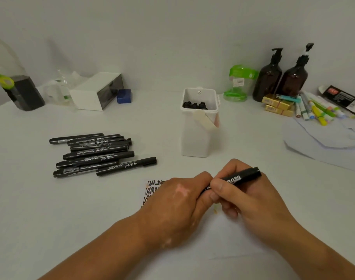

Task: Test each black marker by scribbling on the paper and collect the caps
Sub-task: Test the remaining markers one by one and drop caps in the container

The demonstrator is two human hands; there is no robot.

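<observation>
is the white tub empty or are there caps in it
Not empty: a few black caps sit inside the tub, seen through its open top.

Head view down (near) onto table.

One white tub stands on the counter, three black caps visible inside. Left of the tub: about eight black markers heaped, one white box, one blue box. In front of the tub: one more marker, one scribbled paper. Right of the tub: two brown pump bottles, one green-lidded jar, roughly four yellow boxes
</observation>
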